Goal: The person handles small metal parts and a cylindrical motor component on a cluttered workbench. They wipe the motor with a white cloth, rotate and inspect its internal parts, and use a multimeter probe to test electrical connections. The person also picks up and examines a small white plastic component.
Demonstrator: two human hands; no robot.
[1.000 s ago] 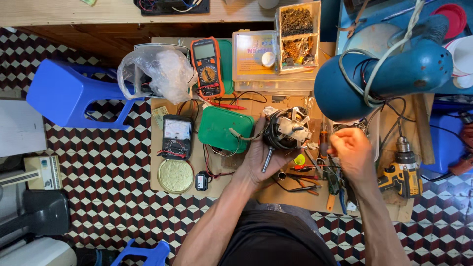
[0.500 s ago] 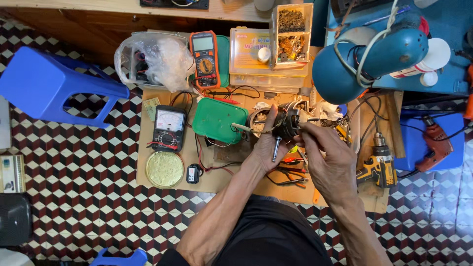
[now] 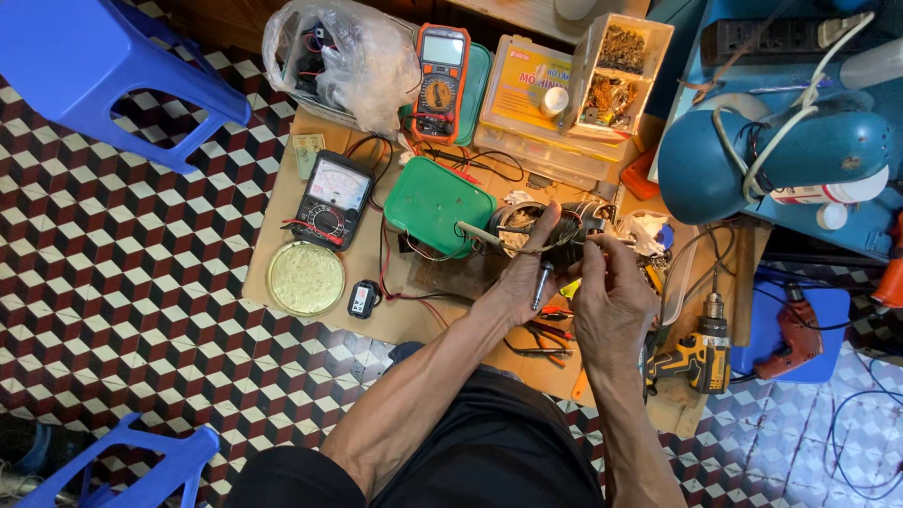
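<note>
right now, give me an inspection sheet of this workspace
surface: brown board laid on a chequered tile floor
job's things: small motor with a metal shaft, held over the board
clutter: green box, analog meter, orange multimeter, round tin, plastic bag, parts tray, yellow drill
hands: left hand grips the motor; right hand pinches at its top
cables: red and black leads cross the board
surroundings: blue stool, blue lamp

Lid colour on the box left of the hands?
Green lid, rounded corners; clearest in the head view.
</note>
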